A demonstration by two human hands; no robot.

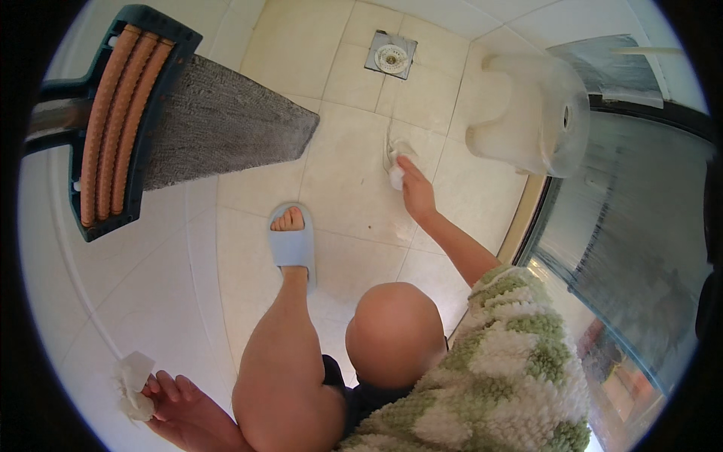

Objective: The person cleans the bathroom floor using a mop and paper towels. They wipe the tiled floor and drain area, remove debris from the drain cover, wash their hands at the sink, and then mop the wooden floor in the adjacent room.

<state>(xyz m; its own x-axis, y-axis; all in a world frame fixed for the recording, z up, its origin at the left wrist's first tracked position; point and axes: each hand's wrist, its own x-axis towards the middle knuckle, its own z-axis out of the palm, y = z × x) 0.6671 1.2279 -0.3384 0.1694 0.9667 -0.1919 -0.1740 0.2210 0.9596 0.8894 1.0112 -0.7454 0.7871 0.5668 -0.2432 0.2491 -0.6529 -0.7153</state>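
Note:
My right hand [418, 191] presses a crumpled white tissue [400, 164] against the beige floor tiles [350, 169], a little below the square metal floor drain [391, 57]. A thin dark strand lies on the tile beside that tissue and runs up toward the drain. At the lower left, my left hand [178, 404] holds another wad of white tissue [134, 384] between thumb and fingers, near the white tiled wall. A few small dark specks show on the floor.
A flat mop head with a grey cloth pad [226, 121] and orange ribbed strips [125, 124] juts in from the upper left. An upturned translucent plastic stool [531, 116] lies at the right by a glass door [627, 226]. My foot wears a light blue slipper [291, 243].

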